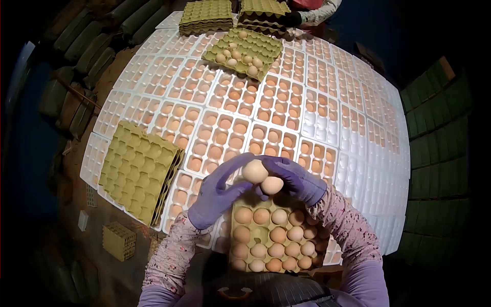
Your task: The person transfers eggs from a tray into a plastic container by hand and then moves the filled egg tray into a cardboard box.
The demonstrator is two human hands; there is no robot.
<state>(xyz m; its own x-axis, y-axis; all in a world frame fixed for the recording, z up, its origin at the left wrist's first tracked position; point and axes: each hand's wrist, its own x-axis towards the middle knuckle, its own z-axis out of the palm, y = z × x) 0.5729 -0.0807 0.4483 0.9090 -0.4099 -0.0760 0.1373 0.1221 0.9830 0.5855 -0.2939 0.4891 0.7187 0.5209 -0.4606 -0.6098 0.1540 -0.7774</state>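
Both my hands wear purple gloves and meet over a cardboard egg tray (236, 231) nearly full of eggs, close to my body. An egg (254, 171) sits between the fingertips of my left hand (217, 194) and those of my right hand (294, 178). A second egg (271, 185) lies just below it, against my right hand's fingers. One cell of the tray shows no egg.
White plastic trays (232, 97) holding eggs cover the table. A stack of cardboard trays (137, 169) lies at left. A partly filled cardboard tray (266, 48) and more stacks (207, 15) sit at the far end, where another person's sleeve (319, 13) shows.
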